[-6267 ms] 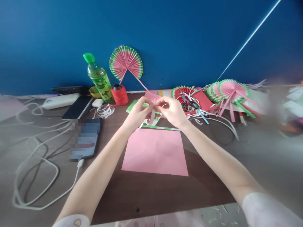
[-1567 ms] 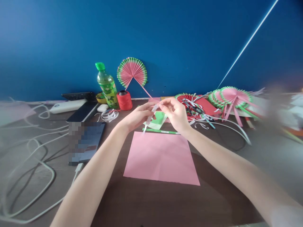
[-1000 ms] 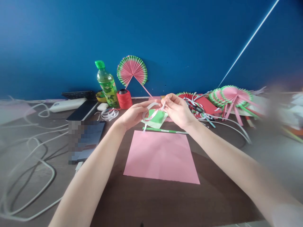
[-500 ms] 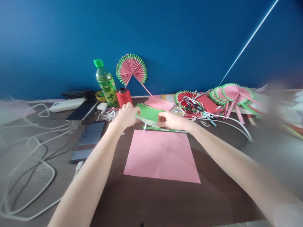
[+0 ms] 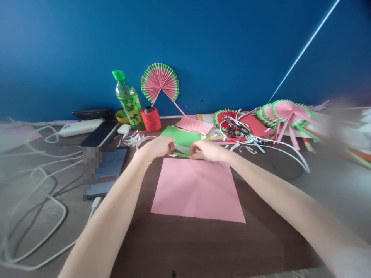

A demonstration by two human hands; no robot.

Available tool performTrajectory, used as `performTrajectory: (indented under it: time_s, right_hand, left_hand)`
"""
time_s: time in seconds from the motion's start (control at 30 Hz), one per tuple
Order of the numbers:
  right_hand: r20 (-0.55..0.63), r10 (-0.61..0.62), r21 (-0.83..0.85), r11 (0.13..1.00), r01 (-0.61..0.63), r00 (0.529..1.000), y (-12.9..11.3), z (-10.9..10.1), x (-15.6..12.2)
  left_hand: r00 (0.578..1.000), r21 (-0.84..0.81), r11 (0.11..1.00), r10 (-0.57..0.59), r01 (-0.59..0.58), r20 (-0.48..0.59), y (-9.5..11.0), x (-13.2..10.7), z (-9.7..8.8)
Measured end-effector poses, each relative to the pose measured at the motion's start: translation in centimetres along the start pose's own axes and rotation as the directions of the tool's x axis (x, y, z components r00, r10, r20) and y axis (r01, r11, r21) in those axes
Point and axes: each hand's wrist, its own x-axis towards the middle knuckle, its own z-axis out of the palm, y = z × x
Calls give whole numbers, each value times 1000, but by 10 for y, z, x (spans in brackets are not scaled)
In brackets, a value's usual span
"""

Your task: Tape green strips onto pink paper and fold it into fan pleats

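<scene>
A green paper strip with white parts shows between my hands, just behind the far edge of a flat pink paper sheet. My left hand is closed at the strip's left end, fingers curled. From the other side my right hand pinches the strip with thumb and fingertips, and covers its right part. Behind both hands lies a larger green paper, its near edge white. A pleated pink paper rests beyond it.
A red thread spool and a green-capped bottle stand at the back left. A pleated fan leans on the blue wall. Scissors, paper scraps and more fans lie back right. White cables loop at left.
The raised green paper has been set down behind the hands and let go. Both hands have come nearer, to the thin green strip. The pink sheet stays put.
</scene>
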Motion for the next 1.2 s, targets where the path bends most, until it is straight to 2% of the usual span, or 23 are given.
performTrajectory:
  time_s: [0.07,0.2,0.27,0.3,0.37,0.43,0.5,0.6,0.67,0.73,0.83,0.9,1.07,1.2]
  right_hand:
    - [1,4,12,1000,-4,1000,0,-7,-2]
    - [-13,24,28,999,-23,1000,2,-23,-6]
    - [0,10,32,999,-10,1000,3,-29,-8]
    - [2,4,35,999,-5,1000,4,-31,-9]
    - [-6,5,38,999,-4,1000,5,-34,-9]
    - [-25,4,38,999,-3,1000,6,-35,-9]
    - [-27,-1,46,999,2,1000,8,-35,-8]
    - [-37,-17,62,998,19,999,11,-34,-6]
    - [-83,-15,101,995,23,996,13,-34,-5]
    - [-114,-9,210,977,33,993,15,-35,-5]
    - [-61,-67,437,895,87,996,15,-36,-7]
    - [-35,-141,526,839,138,989,14,-37,-8]
    - [-50,-207,550,811,200,977,8,-32,-9]
    - [-86,-215,490,841,229,973,2,-27,-10]
  left_hand:
    - [991,21,998,-49,52,-128,-7,-1,0]
    - [927,136,976,-109,168,-360,-11,-4,-1]
    - [895,148,971,-109,190,-433,-6,-4,-4]
    - [890,106,981,-98,162,-446,-3,-4,-6]
    - [926,-97,995,-61,26,-373,5,-4,-9]
    - [969,-332,939,-1,-84,-246,12,-3,-11]
    - [988,-502,856,53,-121,-148,15,-3,-10]
    - [993,-652,749,77,-114,-86,17,-2,-7]
    - [996,-711,698,51,-89,-75,16,-2,-6]
    - [997,-755,653,10,-60,-70,17,-2,-5]
    - [999,-818,575,-23,-22,-43,19,-3,-5]
    - [1000,-854,520,-29,8,-8,22,-3,-5]
    - [996,-905,422,40,50,74,32,-5,-3]
    - [990,-911,406,77,76,116,39,-7,-3]
